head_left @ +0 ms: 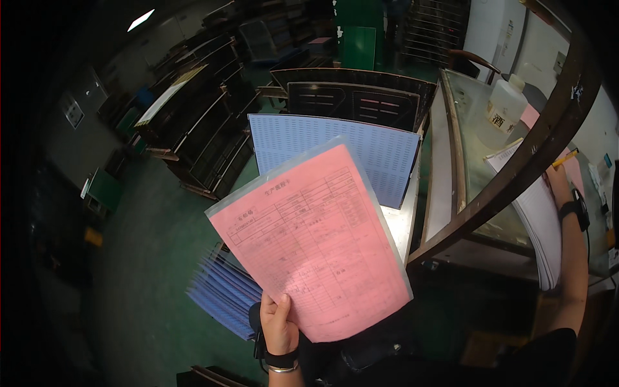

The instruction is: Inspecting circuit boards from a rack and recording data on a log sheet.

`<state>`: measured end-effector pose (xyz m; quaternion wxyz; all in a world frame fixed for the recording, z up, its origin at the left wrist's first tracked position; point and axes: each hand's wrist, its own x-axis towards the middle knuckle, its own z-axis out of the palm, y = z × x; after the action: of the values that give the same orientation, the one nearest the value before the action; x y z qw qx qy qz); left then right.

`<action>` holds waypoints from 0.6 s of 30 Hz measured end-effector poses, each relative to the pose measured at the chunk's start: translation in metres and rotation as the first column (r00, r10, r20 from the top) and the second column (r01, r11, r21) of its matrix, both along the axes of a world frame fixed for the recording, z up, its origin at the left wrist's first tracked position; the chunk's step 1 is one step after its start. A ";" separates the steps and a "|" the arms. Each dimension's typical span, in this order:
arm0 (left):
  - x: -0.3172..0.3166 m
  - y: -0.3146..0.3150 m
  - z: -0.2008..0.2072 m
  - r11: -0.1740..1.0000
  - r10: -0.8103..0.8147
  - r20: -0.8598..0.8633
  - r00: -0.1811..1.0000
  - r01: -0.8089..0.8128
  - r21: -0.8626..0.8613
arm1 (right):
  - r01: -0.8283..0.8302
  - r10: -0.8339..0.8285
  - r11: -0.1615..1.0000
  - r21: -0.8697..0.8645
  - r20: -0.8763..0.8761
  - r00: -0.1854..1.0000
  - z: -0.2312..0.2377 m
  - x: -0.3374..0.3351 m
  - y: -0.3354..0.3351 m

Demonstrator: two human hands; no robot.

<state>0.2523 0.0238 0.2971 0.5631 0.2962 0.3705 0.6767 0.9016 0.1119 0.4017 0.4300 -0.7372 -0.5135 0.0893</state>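
My left hand (278, 326) is closed on the lower left edge of a pink printed form (309, 245) in a clear plastic sleeve, thumb on its front. The form is held up, tilted, in front of a light-blue panel (335, 151) covered in rows of small marks. At the far right my right hand (558, 180) grips a yellow pen (566, 158) and rests by a thick pad of white paper sheets (538, 229). The pad lies partly over the edge of a glass-topped table (474, 193). Both wrists wear black bands.
A translucent plastic bottle (506, 106) stands on the glass-topped table. A dark curved frame bar (516, 174) crosses in front of it. Several blue panels (225, 290) stand in a row at the lower left. Dark racks (200, 135) fill the left background above a green floor (142, 258).
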 end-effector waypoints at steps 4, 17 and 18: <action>0.007 0.003 -0.004 1.000 -0.014 -0.058 0.998 0.014 0.001 | 0.082 -0.082 0.997 -0.001 -0.037 0.996 0.010 -0.011 -0.017; 0.014 -0.005 0.019 0.990 -0.011 -0.044 0.999 0.004 -0.138 | 0.043 -0.043 0.999 -0.008 -0.078 0.996 0.024 -0.045 -0.017; 0.014 -0.005 0.019 0.990 -0.009 -0.053 0.999 0.001 -0.141 | 0.050 -0.050 0.999 -0.006 -0.076 0.996 0.025 -0.045 -0.018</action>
<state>0.2662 0.0191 0.3159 0.5742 0.2748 0.4314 0.6393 0.8570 0.0935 0.4263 0.4499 -0.7469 -0.4777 0.1076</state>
